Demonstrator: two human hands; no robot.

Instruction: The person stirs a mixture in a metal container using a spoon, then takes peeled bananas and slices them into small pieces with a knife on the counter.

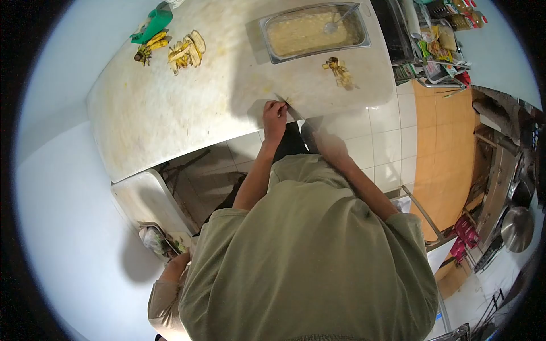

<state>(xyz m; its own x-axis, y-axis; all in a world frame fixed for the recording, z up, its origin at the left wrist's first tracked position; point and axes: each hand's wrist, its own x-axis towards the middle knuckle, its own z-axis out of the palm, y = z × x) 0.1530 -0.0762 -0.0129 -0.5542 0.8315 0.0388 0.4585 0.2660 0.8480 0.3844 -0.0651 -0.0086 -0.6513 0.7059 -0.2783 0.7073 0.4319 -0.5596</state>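
My left hand (274, 118) rests at the near edge of the table, fingers pinched together; what they hold, if anything, is too small to make out. A knife (294, 113) points up and left, its tip beside my left fingers. Its other end runs back to my right hand (331, 146), which is closed around the handle and smeared by motion. Beyond my hands, a steel pan (271, 55) holds a pale yellow mash, with a metal spoon (331, 26) standing in it. Banana peels (340, 74) lie on the table to the right of my left hand.
On the table (153, 113), more banana peels (187, 51), some bananas (158, 41) and a green container (153, 24) sit at the far left. Bottles and packets (441, 40) crowd a rack at upper right. Another person's arm (173, 267) shows at lower left, near a plastic bag (153, 240).
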